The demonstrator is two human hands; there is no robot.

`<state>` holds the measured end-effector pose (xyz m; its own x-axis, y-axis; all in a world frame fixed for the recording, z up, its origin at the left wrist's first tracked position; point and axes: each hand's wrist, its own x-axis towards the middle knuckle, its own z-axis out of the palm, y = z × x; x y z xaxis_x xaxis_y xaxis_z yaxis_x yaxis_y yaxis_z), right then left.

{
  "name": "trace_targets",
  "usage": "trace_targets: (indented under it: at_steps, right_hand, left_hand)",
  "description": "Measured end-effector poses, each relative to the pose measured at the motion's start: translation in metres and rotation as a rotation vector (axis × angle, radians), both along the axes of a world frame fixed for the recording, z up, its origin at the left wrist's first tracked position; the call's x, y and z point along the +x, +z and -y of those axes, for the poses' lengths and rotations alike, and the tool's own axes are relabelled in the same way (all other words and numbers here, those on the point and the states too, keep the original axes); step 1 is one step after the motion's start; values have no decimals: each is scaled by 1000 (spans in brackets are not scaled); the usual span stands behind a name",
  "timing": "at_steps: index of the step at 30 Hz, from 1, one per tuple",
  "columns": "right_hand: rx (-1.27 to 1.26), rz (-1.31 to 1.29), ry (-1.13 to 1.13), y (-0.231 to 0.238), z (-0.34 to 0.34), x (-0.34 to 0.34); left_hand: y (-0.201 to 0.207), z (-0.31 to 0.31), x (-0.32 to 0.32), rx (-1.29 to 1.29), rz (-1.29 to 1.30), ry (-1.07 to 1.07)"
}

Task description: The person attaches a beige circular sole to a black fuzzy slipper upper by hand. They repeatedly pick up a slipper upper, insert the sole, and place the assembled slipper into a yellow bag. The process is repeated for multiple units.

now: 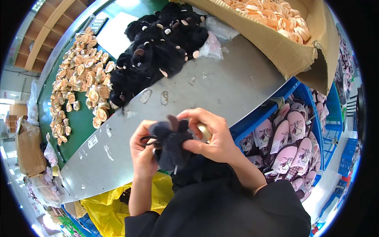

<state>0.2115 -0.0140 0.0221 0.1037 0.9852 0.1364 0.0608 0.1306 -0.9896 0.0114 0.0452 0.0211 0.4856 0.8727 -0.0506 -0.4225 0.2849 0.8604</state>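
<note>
Left hand [141, 147] and right hand [218, 141] clamp a small black plush piece [172, 146] near a grey metal tabletop's [221, 87] edge; a pale rounded piece [204, 132], its material unclear, shows at the right hand's fingers.

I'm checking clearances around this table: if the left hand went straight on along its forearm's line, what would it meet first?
The left hand, holding a black plush piece, would probably meet the heap of black plush pieces across the grey metal tabletop first; hand height is unclear, so it might pass above.
</note>
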Motion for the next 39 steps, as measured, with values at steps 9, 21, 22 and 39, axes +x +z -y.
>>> trace_targets:
  at_steps: [9, 21, 22, 39]
  right_hand:
    - [-18, -176, -220, -8, 14, -6]
    - [18, -80, 56, -3, 28, -21]
    - [-28, -98, 33, -4, 28, -24]
    - [355, 94, -26, -7, 68, -25]
  left_hand:
    - [7, 23, 27, 0, -104, 108]
    - [8, 57, 18, 375, -619, 511]
    - [10, 66, 13, 436, -607, 568]
    - [15, 139, 29, 714, -787, 275]
